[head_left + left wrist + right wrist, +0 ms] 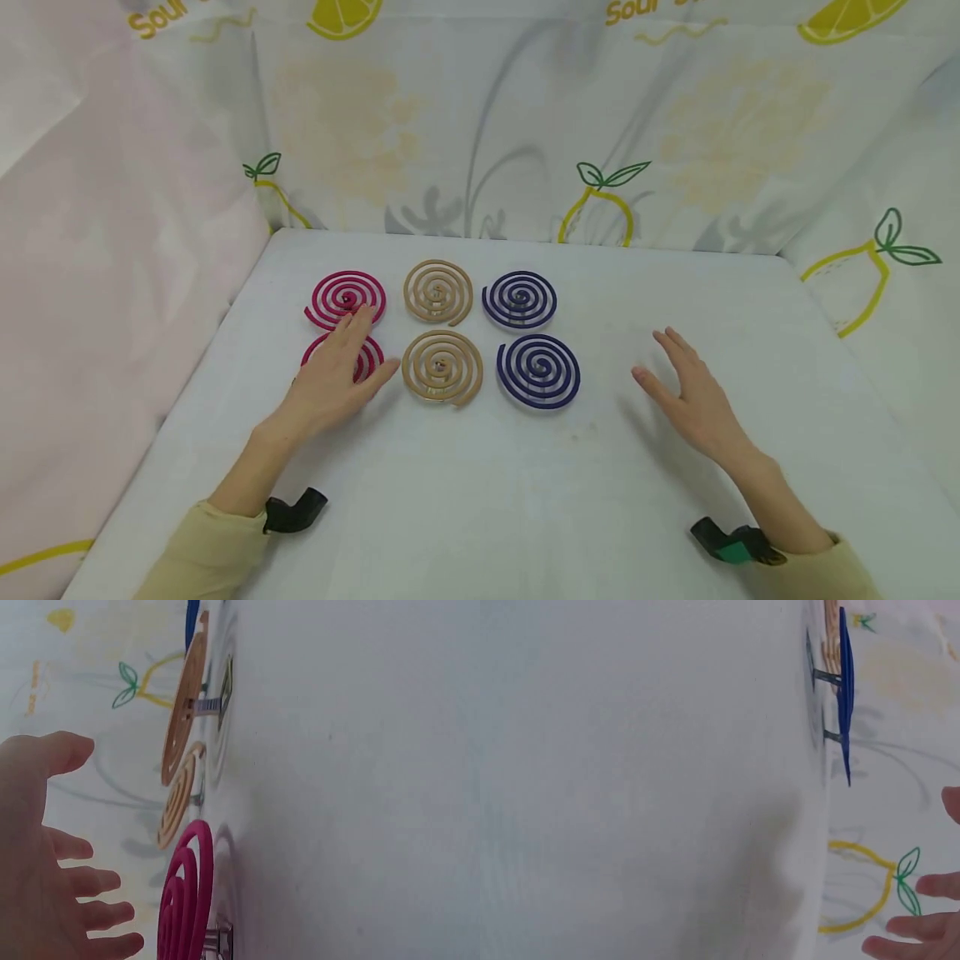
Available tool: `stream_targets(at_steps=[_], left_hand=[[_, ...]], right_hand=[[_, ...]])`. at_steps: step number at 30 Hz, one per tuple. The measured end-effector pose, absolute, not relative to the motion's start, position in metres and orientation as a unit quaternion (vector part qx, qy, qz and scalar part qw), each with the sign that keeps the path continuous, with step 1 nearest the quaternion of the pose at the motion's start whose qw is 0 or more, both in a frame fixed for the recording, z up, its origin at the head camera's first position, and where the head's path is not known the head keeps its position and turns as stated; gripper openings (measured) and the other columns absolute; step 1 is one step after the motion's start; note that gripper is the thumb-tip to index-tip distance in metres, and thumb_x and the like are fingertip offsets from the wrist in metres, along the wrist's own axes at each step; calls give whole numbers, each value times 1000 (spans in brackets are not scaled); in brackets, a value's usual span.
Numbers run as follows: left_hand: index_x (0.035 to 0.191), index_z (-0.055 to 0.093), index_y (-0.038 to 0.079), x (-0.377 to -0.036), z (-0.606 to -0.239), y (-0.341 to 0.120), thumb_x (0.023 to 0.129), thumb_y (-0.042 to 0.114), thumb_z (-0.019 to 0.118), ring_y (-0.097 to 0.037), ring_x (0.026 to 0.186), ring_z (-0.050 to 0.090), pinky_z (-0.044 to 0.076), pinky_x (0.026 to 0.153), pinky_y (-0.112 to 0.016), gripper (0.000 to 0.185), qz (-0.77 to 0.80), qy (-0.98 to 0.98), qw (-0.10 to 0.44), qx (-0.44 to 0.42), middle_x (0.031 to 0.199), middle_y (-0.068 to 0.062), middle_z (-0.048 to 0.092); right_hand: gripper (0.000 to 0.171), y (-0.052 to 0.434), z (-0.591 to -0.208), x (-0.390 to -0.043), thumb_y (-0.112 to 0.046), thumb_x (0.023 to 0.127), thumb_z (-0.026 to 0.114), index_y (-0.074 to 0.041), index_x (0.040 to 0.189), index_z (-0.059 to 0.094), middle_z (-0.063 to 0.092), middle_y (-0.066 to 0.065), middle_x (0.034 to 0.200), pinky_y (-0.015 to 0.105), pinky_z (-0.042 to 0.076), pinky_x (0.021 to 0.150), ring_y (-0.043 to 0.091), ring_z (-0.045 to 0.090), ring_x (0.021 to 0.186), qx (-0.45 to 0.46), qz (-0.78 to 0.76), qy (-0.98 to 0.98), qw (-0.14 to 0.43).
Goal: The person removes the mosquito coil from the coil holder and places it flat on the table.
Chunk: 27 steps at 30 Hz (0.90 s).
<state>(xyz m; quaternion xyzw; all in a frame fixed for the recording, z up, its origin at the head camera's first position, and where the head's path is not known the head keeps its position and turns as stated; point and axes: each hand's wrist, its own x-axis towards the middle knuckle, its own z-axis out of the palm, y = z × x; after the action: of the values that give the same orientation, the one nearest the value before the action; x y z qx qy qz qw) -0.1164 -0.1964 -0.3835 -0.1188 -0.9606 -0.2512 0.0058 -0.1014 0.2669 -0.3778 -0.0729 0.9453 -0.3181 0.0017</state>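
Observation:
My left hand (327, 379) is held over the near pink mosquito coil (370, 364), hiding much of it, with its fingertips overlapping the edge of the far pink coil (345, 283). Its fingers are straight and hold nothing. Beside that hand lie a near tan coil (442, 392) and a far tan coil (437, 312). Farther right are a near blue coil (538, 396) and a far blue coil (519, 315). In the left wrist view, a metal stand (219, 939) raises the pink coil. Right of the blue coils, my right hand (693, 400) hovers with relaxed, spread fingers.
The coils stand in two rows on a white-covered table (480, 500). Behind it hangs a pale lemon-print cloth (510, 125), with more cloth at both sides. A black strap-like piece (296, 510) is at my left wrist and another (731, 542) at the right.

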Motion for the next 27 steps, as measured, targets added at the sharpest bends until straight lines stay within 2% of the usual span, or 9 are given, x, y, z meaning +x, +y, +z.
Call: stream_targets(at_steps=[6,11,13,15,18,21,23,25,27], left_hand=[[160,21,12,-116,-388,-177,98,43,60,-34,150,26,26,120,-57,80,-302,-946,-5,-117,163,-14,27],[158,27,13,-117,-392,-159,98,38,61,-36,140,44,37,114,-58,73,-342,-933,7,-115,156,-17,41],[157,29,14,-118,-393,-151,98,35,62,-35,119,59,48,102,-55,71,-357,-926,14,-120,138,-19,58],[156,32,14,-118,-395,-144,97,33,64,-30,96,62,54,88,-49,70,-365,-922,23,-125,120,-19,65],[155,34,14,-119,-397,-135,97,28,65,-21,70,48,48,65,-38,68,-374,-917,28,-134,88,-16,60],[155,35,14,-119,-398,-127,96,26,65,-20,70,50,45,64,-33,67,-382,-913,31,-142,102,-16,66],[154,37,13,-120,-398,-121,95,25,65,-22,78,54,47,71,-34,66,-391,-908,33,-148,120,-16,65],[154,37,12,-120,-398,-115,95,24,64,-23,87,57,48,77,-36,66,-395,-905,35,-155,129,-12,63],[153,38,10,-120,-398,-110,94,22,64,-24,89,56,49,80,-38,65,-408,-898,34,-164,123,-13,64]], right_hand=[[70,258,-380,-106,-41,101,56,-7,156,30,31,21,160,66,32,112,45,34,143,-67,-373,925,14],[64,248,-380,-111,-34,100,60,-7,153,36,40,20,155,59,39,111,42,45,137,-71,-403,912,16],[62,245,-380,-114,-31,100,61,-6,152,37,41,20,155,57,41,111,41,47,136,-71,-415,907,22],[60,242,-380,-118,-26,100,61,-5,151,38,42,19,154,53,43,110,39,49,135,-72,-431,899,29],[56,238,-381,-122,-21,100,62,-3,149,40,44,19,152,49,44,107,37,51,133,-73,-455,887,37],[54,234,-380,-125,-17,99,63,-3,148,43,48,18,150,42,46,106,35,54,131,-72,-474,877,41],[53,231,-379,-127,-16,99,63,-3,147,45,49,17,149,30,49,105,34,55,131,-71,-486,870,44],[52,229,-379,-129,-15,98,64,-2,146,47,51,17,148,17,49,99,34,56,130,-71,-497,863,47],[51,227,-379,-132,-14,98,64,-2,145,48,52,18,147,7,46,93,34,56,129,-70,-509,856,51]])
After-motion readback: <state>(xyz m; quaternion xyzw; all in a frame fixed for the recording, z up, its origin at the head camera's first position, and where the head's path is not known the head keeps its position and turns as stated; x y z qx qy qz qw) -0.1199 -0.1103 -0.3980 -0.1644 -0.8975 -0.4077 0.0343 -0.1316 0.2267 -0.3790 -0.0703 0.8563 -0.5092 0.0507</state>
